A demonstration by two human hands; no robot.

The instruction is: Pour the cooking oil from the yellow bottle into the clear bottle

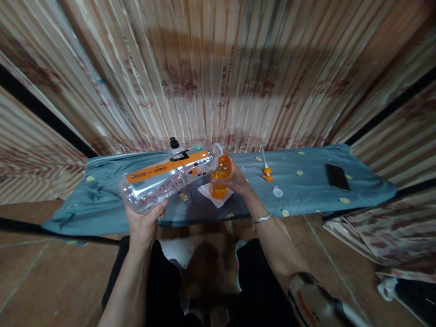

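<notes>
My left hand (145,222) is closed around the base of a large clear plastic bottle (170,172) with an orange and silver label. The bottle is tilted, its mouth pointing right and lying at the neck of a small orange bottle (222,170). Around that orange bottle the fingers of my right hand (235,179) are wrapped. It stands upright over a white tissue (218,198) on the cloth. An orange pump top (267,174) with a white tube lies to the right. Whether liquid is flowing cannot be made out.
A blue-green patterned cloth (306,181) covers the table. Behind the large bottle stands a bottle with a black cap (174,143). A white round cap (277,191) lies right of my hand, and a dark flat object (337,177) sits farther right. A striped curtain (218,72) hangs behind.
</notes>
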